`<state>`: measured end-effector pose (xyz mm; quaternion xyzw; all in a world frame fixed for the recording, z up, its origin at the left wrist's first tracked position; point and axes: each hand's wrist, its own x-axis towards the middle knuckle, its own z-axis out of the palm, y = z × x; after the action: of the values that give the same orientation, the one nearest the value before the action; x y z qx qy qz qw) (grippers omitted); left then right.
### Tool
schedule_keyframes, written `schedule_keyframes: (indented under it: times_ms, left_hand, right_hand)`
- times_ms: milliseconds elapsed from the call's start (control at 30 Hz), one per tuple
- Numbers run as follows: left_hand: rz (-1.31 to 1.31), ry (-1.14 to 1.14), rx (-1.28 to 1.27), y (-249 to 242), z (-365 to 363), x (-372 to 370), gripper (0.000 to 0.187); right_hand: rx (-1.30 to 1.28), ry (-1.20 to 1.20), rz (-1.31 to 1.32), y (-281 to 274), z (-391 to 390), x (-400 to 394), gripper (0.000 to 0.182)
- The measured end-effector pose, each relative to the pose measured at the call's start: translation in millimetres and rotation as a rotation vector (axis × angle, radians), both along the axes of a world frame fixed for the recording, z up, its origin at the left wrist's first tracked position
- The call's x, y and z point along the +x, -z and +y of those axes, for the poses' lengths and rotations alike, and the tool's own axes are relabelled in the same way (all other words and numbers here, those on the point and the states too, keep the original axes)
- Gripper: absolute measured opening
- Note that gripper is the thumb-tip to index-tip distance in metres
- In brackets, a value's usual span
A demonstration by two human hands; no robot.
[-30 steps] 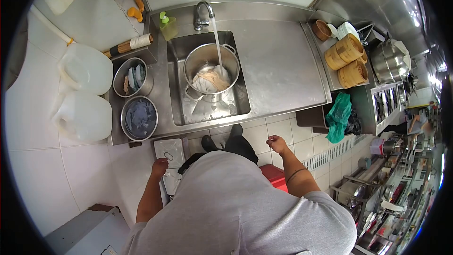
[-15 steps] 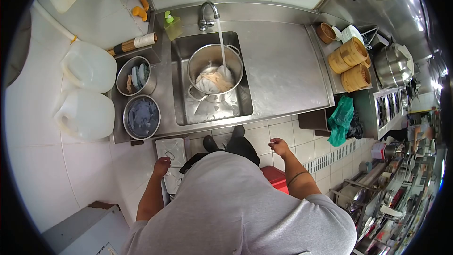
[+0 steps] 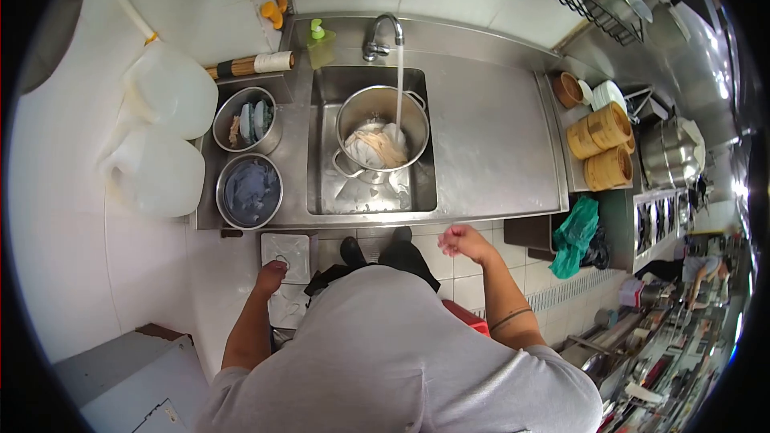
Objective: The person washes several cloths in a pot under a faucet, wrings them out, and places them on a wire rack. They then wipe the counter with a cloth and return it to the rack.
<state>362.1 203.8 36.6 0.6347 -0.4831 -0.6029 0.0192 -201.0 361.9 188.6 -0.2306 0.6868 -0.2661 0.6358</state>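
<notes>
My left hand (image 3: 272, 276) hangs low at my side with its fingers curled in, over a pale square lid (image 3: 285, 248) on the floor that has a thin wire-like loop on it. Out in front of the sink counter's edge is my right hand (image 3: 464, 242), holding nothing, its fingers loosely apart. A steel pot (image 3: 418, 140) with two handles stands in the sink (image 3: 324, 192). Water from the tap (image 3: 385, 30) runs into it, over white and peach-coloured cloth-like pieces (image 3: 383, 148). Neither hand touches the pot.
Left of the sink sit a bowl of dark water (image 3: 255, 191) and a bowl holding sponges (image 3: 253, 122). Bamboo steamers (image 3: 600, 130) stack at the right. A green bag (image 3: 579, 236) hangs below the counter's right end. Further right, another person (image 3: 699, 271) leans over.
My right hand has risen toward the counter edge and its fingers have loosened. My left hand stays low. The view has shifted slightly; water keeps running into the pot.
</notes>
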Motion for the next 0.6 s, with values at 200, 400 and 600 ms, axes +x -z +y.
schedule_keyframes:
  times_ms: [200, 400, 600]
  left_hand:
    - [0.116, -0.023, -0.088, 35.0, 28.2, -20.7, 0.021]
    - [-0.043, 0.286, -0.444, 77.3, 86.2, -2.6, 0.029]
    - [-0.138, -0.107, 0.125, 19.4, 137.2, -23.0, 0.036]
  right_hand:
    - [-0.469, -0.053, 0.036, -35.4, -159.1, 5.9, 0.01]
    - [-0.608, -0.831, 0.679, 48.8, -296.1, 18.6, 0.033]
    - [-0.775, -1.221, 1.015, 184.9, -334.5, 30.1, 0.053]
